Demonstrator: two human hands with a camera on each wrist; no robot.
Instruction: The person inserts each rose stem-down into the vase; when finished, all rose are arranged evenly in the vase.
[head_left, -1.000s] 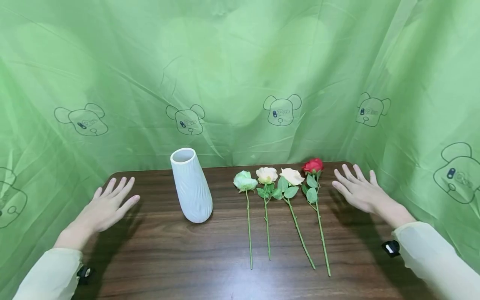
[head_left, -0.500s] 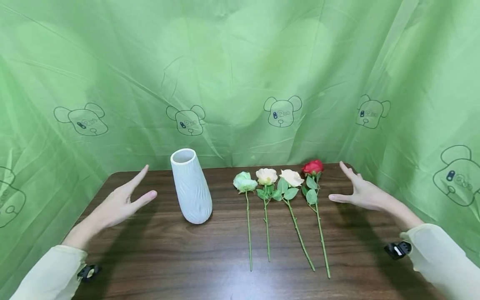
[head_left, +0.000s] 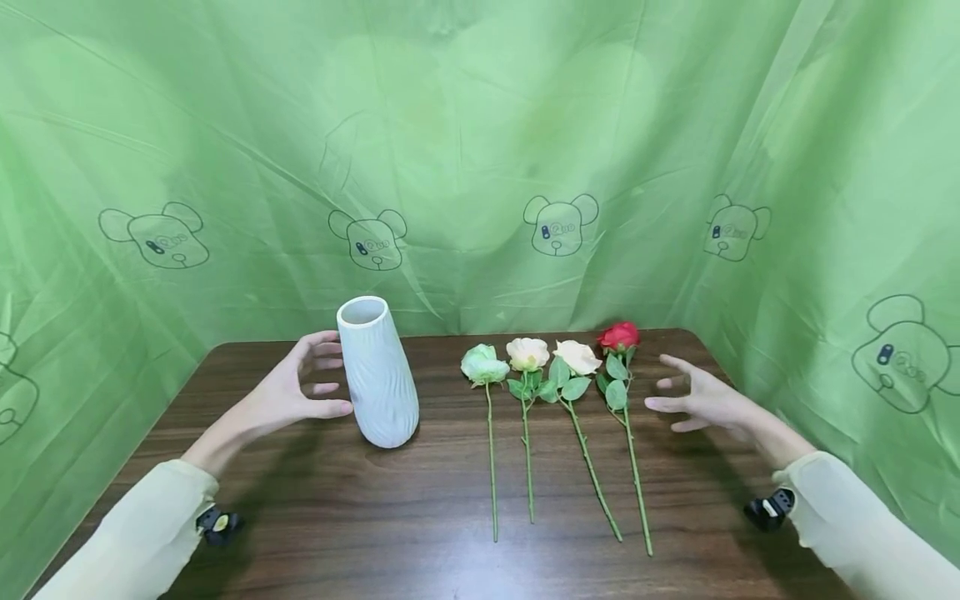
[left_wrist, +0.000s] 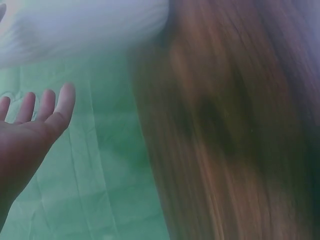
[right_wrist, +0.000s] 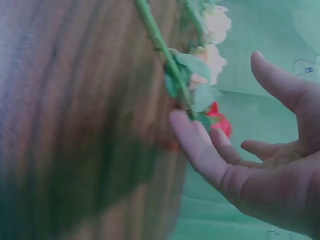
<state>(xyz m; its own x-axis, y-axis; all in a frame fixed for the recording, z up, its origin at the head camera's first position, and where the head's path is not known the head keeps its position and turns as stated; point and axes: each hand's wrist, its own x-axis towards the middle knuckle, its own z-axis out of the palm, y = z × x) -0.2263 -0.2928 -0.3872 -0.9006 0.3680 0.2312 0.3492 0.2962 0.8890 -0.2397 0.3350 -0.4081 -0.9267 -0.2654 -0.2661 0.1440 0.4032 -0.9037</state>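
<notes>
A white ribbed vase (head_left: 380, 383) stands upright on the left part of the table. My left hand (head_left: 279, 393) is at its left side, thumb and fingers spread around the near edge; the left wrist view has this hand (left_wrist: 27, 135) apart from the vase (left_wrist: 85, 30). To the vase's right lie a pale green rose (head_left: 484, 365), a cream rose (head_left: 527, 353), a whitish rose (head_left: 577, 357) and a red rose (head_left: 619, 336), stems toward me. Right of the red rose, my right hand (head_left: 712, 402) hovers with loosely bent fingers, holding nothing.
The dark wooden table (head_left: 405, 517) ends at a green curtain (head_left: 450, 167) printed with bear heads, which also closes in both sides. Dark wrist devices, such as the one under my left sleeve (head_left: 217, 525), hang below the cuffs.
My left hand has moved right from the table's left side to the vase, its fingers bending. My right hand has turned and shifted slightly left, its fingers now loosely bent.
</notes>
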